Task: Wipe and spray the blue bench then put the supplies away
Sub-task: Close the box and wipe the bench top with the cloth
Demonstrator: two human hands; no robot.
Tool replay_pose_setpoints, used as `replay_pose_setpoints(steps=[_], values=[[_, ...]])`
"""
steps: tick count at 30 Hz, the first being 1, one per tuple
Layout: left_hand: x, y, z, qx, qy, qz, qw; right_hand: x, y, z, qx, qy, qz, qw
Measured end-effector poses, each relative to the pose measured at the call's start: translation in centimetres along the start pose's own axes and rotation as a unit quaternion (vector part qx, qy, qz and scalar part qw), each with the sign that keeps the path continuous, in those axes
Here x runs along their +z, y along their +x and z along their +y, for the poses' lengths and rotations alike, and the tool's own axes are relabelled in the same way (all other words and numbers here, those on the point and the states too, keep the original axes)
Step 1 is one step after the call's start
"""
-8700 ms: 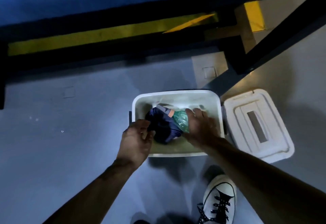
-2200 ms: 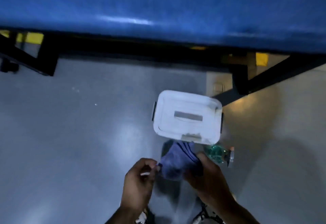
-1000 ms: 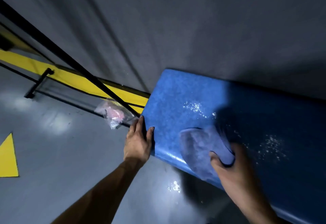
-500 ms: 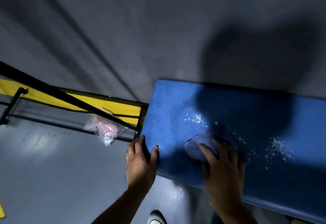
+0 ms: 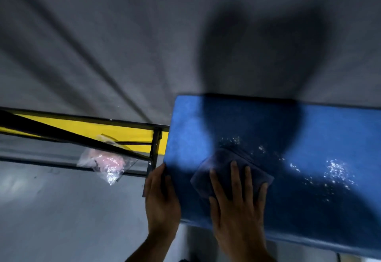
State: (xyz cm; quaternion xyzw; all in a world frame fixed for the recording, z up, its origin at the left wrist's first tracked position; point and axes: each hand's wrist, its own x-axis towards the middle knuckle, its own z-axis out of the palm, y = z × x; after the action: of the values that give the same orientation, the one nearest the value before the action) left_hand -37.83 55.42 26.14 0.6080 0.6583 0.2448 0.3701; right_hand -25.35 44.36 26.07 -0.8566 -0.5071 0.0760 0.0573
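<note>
Shadowed blue bench (image 5: 309, 129): right hand (image 5: 237, 204) flat on cloth (image 5: 222, 165), left hand (image 5: 161, 202) gripping its end.

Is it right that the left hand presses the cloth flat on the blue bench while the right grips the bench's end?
Hands swapped. In the head view, the right hand presses the cloth flat on the blue bench; the left hand grips its end.
</note>
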Motion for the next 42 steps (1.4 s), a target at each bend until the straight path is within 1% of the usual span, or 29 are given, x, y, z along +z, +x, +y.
replay_pose_setpoints(steps=[4,10,16,18,20,22,27,30,32,34,37,40,42], values=[[-0.2,0.0,0.3,-0.022,-0.009,0.000,1.000,-0.3,5.1,-0.4,0.025,-0.004,-0.001,1.000],[-0.2,-0.1,-0.1,-0.051,-0.049,0.005,0.997,-0.5,13.2,-1.1,-0.012,-0.009,0.001,1.000],[-0.4,0.1,0.0,-0.088,-0.076,0.001,0.993,-1.2,20.1,-4.0,-0.047,0.015,-0.031,0.998],[-0.7,0.4,0.3,-0.111,-0.106,0.003,0.988,-1.2,19.8,-4.2,-0.064,0.006,-0.022,0.998],[-0.9,0.8,0.1,-0.147,-0.152,0.005,0.977,-0.9,17.7,-3.5,-0.115,-0.015,-0.008,0.993],[-1.1,1.3,-0.2,-0.191,-0.187,0.003,0.963,-1.0,14.8,-2.9,-0.156,0.000,-0.003,0.988],[-1.8,1.8,0.6,-0.257,-0.266,0.006,0.929,-0.9,4.9,-4.0,-0.212,0.052,-0.039,0.975],[-1.9,2.0,1.2,-0.281,-0.275,0.004,0.919,0.8,-0.4,-4.9,-0.238,0.056,-0.005,0.970],[-1.9,2.1,1.1,-0.283,-0.263,-0.004,0.922,2.3,-1.7,-5.4,-0.226,0.037,0.012,0.973],[-2.1,2.1,1.1,-0.286,-0.263,-0.009,0.922,2.5,-1.0,-5.7,-0.211,0.014,-0.001,0.977],[-2.2,2.1,0.8,-0.288,-0.245,0.012,0.926,1.0,1.7,-6.3,-0.227,-0.005,-0.047,0.973],[-2.0,1.9,1.3,-0.290,-0.256,0.020,0.922,-0.2,7.2,-6.5,-0.223,0.002,-0.049,0.974],[-2.0,1.8,1.6,-0.279,-0.250,0.010,0.927,-0.4,11.9,-6.4,-0.215,-0.009,-0.048,0.975]])
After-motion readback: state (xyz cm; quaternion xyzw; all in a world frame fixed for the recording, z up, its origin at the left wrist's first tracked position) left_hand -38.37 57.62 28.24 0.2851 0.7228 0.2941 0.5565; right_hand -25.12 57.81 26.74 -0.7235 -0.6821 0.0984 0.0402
